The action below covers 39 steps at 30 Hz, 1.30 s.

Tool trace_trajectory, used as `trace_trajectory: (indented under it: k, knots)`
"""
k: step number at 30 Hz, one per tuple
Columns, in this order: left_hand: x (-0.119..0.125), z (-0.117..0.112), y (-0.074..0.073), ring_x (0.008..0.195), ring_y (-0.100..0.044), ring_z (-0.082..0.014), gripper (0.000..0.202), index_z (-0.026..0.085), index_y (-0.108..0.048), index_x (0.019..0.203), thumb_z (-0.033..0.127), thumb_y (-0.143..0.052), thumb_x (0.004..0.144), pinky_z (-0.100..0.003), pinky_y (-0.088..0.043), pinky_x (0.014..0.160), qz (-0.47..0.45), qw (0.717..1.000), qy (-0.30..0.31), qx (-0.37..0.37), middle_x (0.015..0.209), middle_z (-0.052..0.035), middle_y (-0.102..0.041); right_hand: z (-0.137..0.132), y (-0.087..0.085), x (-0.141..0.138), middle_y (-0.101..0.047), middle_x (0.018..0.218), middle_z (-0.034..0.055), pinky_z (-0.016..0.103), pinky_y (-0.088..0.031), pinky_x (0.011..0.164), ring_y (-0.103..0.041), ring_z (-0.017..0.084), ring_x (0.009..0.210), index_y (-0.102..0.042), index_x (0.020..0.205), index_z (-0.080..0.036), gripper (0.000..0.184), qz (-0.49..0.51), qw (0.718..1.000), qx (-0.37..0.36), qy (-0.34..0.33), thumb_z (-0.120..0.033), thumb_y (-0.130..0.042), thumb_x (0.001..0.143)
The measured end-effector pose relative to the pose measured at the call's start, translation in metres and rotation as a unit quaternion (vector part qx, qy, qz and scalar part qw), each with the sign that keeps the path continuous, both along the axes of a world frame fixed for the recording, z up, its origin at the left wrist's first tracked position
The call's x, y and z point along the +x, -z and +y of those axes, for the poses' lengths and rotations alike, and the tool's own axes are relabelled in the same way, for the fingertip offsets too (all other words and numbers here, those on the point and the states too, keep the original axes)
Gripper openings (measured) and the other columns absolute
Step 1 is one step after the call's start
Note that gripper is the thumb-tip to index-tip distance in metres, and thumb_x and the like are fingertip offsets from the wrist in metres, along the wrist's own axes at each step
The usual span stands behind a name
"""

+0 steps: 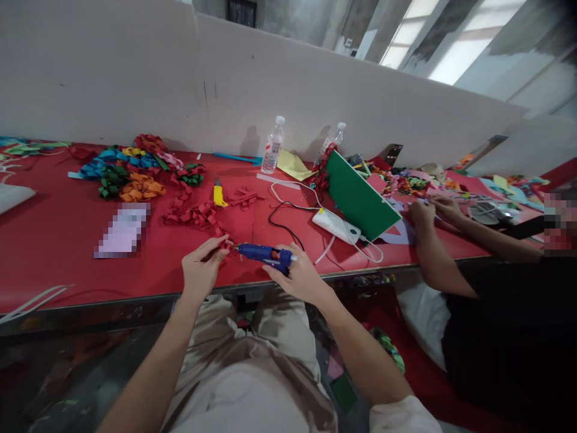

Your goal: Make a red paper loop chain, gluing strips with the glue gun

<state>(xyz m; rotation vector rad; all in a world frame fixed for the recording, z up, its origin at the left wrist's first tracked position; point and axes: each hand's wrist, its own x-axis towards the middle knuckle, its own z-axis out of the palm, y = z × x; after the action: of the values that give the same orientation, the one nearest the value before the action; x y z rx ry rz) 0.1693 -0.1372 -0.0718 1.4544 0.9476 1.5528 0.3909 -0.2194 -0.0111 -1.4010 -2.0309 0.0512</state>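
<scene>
My right hand (300, 273) is wrapped round a blue hot glue gun (264, 254), its nozzle pointing left. My left hand (204, 263) pinches the near end of a red paper chain (198, 215), right at the nozzle tip. From my fingers the chain trails back and left across the red table. Behind it lie a yellow-handled utility knife (219, 193) and a small pile of red paper strips (244, 198). A black cord (282, 224) curves over the table behind the glue gun.
Colourful paper chains (130, 174) are heaped at left behind a pixelated phone-shaped object (124, 231). A white power bank (336, 225) with cables lies by a tilted green board (358, 195). Two water bottles stand near the partition (135, 78). A co-worker's hands (424, 216) work at right.
</scene>
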Motion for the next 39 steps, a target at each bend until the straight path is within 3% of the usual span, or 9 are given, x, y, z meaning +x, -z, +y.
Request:
trace_trajectory:
  k: [39]
  knots:
    - [0.0023,-0.0006,-0.0016,0.085,-0.072,-0.0184,0.029,0.020,-0.079,0.101,0.035,-0.079,0.076,-0.032,-0.059,0.085,0.005,1.000,0.013,0.024,0.094,-0.0080,-0.077,-0.0036,0.0078,0.0032,-0.069,0.085,0.0089,0.036,-0.050,0.080,-0.066,0.022,0.079,-0.067,0.086,-0.020,0.033,0.010,1.000,-0.017,0.010,-0.049,-0.055,0.095]
